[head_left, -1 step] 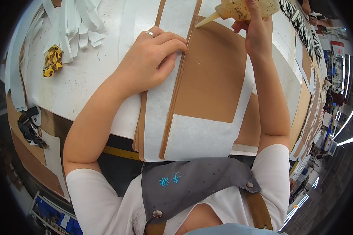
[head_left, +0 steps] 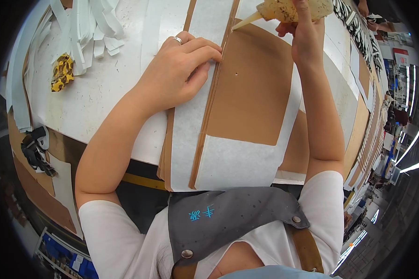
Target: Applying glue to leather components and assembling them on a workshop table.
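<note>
In my right hand [head_left: 307,42] is a translucent, stained squeeze glue bottle [head_left: 291,10], its pale nozzle [head_left: 246,21] pointing down to the left. The nozzle tip is at the brown strip along the left edge of a panel [head_left: 249,88]. That panel has a brown middle and a white band at its near end. My left hand [head_left: 179,69], with a ring on one finger, rests over a white-faced strip [head_left: 188,135] beside it. Its index fingertip touches the panel's left edge, the fingers bent but apart. Layered brown board edges show beneath.
White offcut strips [head_left: 86,28] lie on the white table [head_left: 111,93] at the far left, by a crumpled yellow-and-black wrapper [head_left: 63,72]. A black tool-like object [head_left: 37,151] sits at the left edge. Striped material [head_left: 358,32] lines the right, with another person's hand [head_left: 364,9] behind it.
The glue bottle and its nozzle tip have shifted very slightly toward the far side. My left hand and the panels have not visibly moved.
</note>
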